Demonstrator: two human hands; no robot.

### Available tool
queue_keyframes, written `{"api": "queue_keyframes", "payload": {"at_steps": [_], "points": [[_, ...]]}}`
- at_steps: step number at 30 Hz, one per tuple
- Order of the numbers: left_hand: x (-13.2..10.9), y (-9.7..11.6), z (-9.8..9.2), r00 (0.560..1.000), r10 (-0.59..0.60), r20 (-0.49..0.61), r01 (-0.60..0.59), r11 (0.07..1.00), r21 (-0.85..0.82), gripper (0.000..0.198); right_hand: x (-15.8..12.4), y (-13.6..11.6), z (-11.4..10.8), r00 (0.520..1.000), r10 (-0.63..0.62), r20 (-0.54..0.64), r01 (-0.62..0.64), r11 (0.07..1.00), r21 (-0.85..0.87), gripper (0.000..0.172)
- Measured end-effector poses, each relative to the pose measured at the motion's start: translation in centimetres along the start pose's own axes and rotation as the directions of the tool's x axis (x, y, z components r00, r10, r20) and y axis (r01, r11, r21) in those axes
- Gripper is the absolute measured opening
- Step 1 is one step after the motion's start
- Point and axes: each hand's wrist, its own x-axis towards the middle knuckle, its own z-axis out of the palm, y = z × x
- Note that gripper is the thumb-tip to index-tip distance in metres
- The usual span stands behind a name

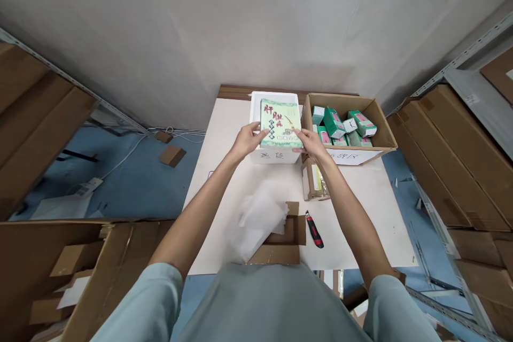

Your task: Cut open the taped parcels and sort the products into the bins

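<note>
A pale green book (282, 124) with red and dark lettering lies flat between my two hands, over the opening of a white foam box (276, 156). My left hand (249, 139) grips its left edge, thumb on the cover. At its lower right corner my right hand (310, 142) pinches the other side. Just right of the white box stands a cardboard box (385, 133) holding several green and white cartons (333, 123). Whether more books lie under the top one is hard to tell.
Nearer me on the white table (216, 181) are an opened small carton (280, 254), white foam wrap (260, 219), a red and black cutter (315, 230) and a small taped box (315, 180). Shelves with cardboard boxes (452, 160) flank the table.
</note>
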Motion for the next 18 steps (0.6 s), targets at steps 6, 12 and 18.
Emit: {"api": "queue_keyframes", "payload": {"at_steps": [6,12,18], "points": [[0.1,-1.4,-1.3,1.000,-0.007,0.027,0.004,0.995,0.101,0.057,0.9,2.6,0.3,0.976,0.216,-0.021,-0.217,0.967,-0.136,0.032],[-13.9,-8.4,-0.7,0.911,-0.069,0.407,-0.040,0.966,0.254,0.091,-9.1,9.0,0.8,0.927,0.317,0.199,-0.236,0.907,-0.348,0.055],[-22.6,-11.2,3.0,0.886,-0.248,0.392,-0.011,0.834,0.552,0.067,-15.4,12.2,4.9,0.890,0.294,0.349,0.017,0.742,-0.670,0.090]]}}
